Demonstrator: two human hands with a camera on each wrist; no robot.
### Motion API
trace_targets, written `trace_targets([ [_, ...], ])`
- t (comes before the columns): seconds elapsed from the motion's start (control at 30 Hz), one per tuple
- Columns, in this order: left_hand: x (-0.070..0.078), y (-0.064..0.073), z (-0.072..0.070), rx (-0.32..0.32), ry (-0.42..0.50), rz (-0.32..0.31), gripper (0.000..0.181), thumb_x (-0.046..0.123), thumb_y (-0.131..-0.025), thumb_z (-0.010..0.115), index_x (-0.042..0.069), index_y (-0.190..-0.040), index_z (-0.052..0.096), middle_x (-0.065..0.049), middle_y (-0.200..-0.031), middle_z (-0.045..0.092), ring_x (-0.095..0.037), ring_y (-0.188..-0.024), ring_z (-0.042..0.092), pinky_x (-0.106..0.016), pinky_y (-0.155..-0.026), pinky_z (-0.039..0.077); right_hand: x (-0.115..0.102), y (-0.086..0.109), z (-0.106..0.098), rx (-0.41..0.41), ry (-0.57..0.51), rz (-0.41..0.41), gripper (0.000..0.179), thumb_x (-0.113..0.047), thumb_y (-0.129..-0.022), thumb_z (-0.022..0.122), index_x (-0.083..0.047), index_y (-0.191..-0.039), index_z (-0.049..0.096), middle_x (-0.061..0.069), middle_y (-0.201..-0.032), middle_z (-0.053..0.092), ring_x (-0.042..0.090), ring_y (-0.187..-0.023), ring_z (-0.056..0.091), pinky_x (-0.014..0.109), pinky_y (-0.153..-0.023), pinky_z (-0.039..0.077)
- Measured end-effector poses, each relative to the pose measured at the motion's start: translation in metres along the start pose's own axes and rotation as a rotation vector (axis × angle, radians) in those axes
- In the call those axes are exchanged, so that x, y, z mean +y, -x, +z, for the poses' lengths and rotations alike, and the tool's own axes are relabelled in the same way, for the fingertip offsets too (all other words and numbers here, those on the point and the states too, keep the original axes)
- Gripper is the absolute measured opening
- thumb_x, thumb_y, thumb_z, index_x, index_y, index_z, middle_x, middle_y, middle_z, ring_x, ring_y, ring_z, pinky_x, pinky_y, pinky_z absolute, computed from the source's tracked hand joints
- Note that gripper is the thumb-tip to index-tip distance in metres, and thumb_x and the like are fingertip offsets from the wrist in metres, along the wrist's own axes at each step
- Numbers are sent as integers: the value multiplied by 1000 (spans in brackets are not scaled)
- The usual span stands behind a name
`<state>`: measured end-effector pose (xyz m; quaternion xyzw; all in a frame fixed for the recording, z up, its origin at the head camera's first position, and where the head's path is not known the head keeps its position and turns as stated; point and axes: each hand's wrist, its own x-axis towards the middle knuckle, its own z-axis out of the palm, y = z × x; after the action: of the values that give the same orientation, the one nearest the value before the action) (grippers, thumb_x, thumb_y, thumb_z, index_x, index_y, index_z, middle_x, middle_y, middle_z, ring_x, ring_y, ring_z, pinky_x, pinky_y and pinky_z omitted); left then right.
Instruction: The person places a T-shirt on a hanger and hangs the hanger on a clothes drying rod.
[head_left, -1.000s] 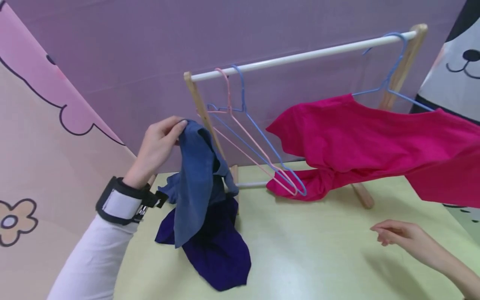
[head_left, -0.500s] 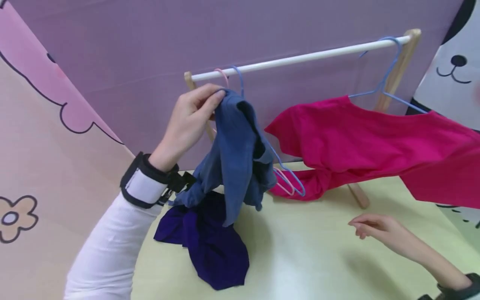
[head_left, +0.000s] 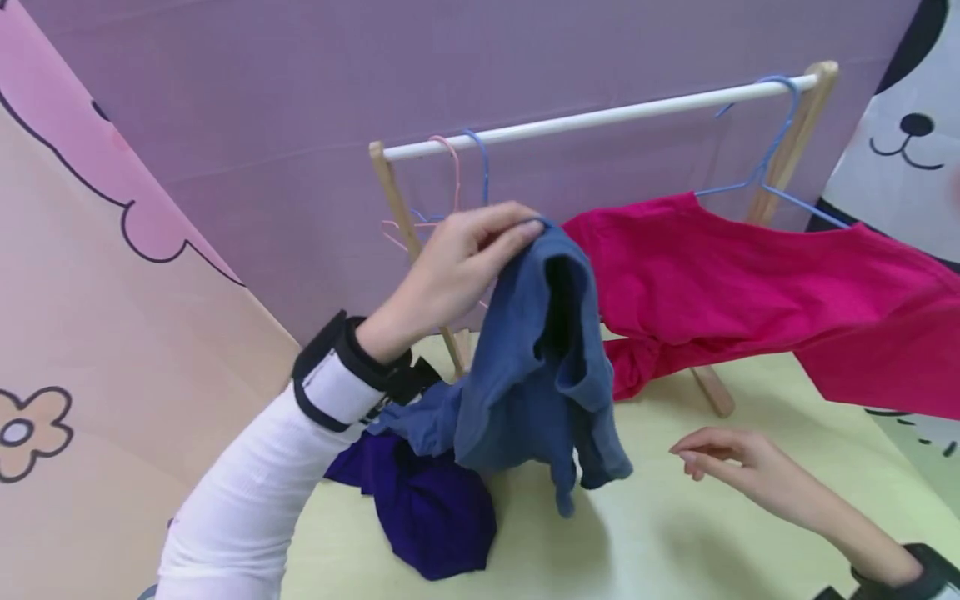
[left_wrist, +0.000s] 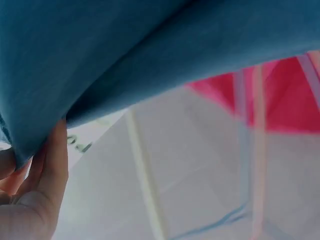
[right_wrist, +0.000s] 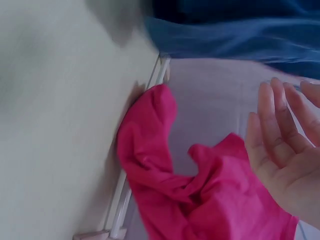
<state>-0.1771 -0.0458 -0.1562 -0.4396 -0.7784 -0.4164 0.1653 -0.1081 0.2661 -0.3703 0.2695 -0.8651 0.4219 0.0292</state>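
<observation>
My left hand point(head_left: 472, 262) pinches the top edge of a blue garment point(head_left: 517, 358) between thumb and fingers. The cloth hangs in folds in front of the rack, with a dark opening facing right. Its lower left part trails over a dark purple cloth point(head_left: 438, 517) on the table. In the left wrist view the blue fabric spreads above the left hand point(left_wrist: 37, 190). My right hand point(head_left: 742, 467) is over the table at the right, holding nothing, its fingers loosely bent. The right wrist view shows that hand point(right_wrist: 290, 145) near the blue cloth's edge.
A small rack with a white rail point(head_left: 600, 121) stands behind. A pink hanger point(head_left: 456, 175) and a blue hanger point(head_left: 484, 167) hang at its left end. Toward the right, a bright pink shirt point(head_left: 727, 275) hangs on another blue hanger point(head_left: 780, 142).
My left hand has carried the blue garment from the left side to the right, rising and then dropping a little. My right hand has shifted slightly left.
</observation>
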Motion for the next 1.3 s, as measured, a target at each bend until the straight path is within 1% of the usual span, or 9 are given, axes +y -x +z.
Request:
trace_targets([
  [0.2, -23, 32, 35, -148, -5, -148, 15, 15, -90, 49, 11, -97, 62, -2, -80, 60, -9, -67, 49, -29, -62, 44, -17, -1, 10, 1, -16, 31, 17, -13, -85, 57, -19, -100, 60, -9, -79, 62, 9, -70, 57, 30, -63, 50],
  [0.3, -32, 47, 49, -184, 18, -210, 16, 17, -91, 48, 13, -98, 61, 0, -78, 59, -9, -65, 48, -29, -60, 42, -23, -3, 21, -16, -65, 11, 19, -14, -85, 57, -21, -102, 59, -10, -81, 62, 9, -72, 57, 30, -63, 50],
  [0.47, -47, 72, 71, -215, 98, -291, 21, 20, -92, 45, 11, -105, 59, -4, -94, 62, -7, -79, 53, -29, -69, 46, -28, -8, 46, -68, -141, -73, 32, -14, -82, 60, -17, -113, 51, -5, -87, 59, 10, -75, 55, 30, -63, 49],
  [0.57, -56, 86, 84, -218, 149, -335, 20, 21, -93, 44, 12, -103, 60, -5, -92, 62, -9, -79, 53, -29, -69, 46, -29, -10, 59, -124, -200, -66, 41, -17, -82, 62, -15, -120, 45, 2, -96, 58, 14, -79, 56, 32, -67, 49],
  [0.77, -66, 106, 105, -165, 203, -417, 18, 19, -93, 43, 14, -97, 60, -2, -84, 58, -13, -72, 50, -30, -63, 41, -31, -13, 76, -225, -252, 78, 55, -27, -79, 64, -12, -126, 39, 10, -111, 52, 18, -90, 52, 37, -74, 49],
  [0.9, -74, 118, 116, -104, 190, -457, 19, 21, -93, 44, 13, -99, 61, -3, -91, 61, -10, -78, 53, -31, -69, 45, -33, -15, 88, -233, -184, 166, 74, -36, -74, 68, -6, -130, 30, 12, -118, 49, 20, -91, 51, 41, -75, 48],
  [1.03, -88, 128, 129, -58, 209, -490, 19, 21, -92, 45, 13, -100, 61, -5, -94, 62, -13, -81, 54, -35, -72, 46, -34, -22, 104, -175, -58, 227, 84, -44, -71, 68, 1, -130, 28, 14, -114, 52, 22, -89, 53, 45, -71, 48],
  [1.17, -90, 137, 137, -27, 269, -540, 24, 19, -92, 46, 12, -114, 52, -11, -107, 56, -21, -92, 54, -42, -78, 47, -25, -33, 115, -90, 13, 235, 59, -38, -76, 65, -2, -117, 44, 10, -96, 60, 18, -79, 56, 39, -64, 49],
  [1.3, -83, 148, 144, -14, 144, -511, 45, 22, -89, 52, 15, -129, 33, -14, -125, 41, -25, -108, 46, -44, -87, 43, -10, -41, 115, -30, -74, 207, 23, -21, -83, 60, -4, -97, 56, 5, -76, 62, 10, -66, 55, 32, -56, 48],
])
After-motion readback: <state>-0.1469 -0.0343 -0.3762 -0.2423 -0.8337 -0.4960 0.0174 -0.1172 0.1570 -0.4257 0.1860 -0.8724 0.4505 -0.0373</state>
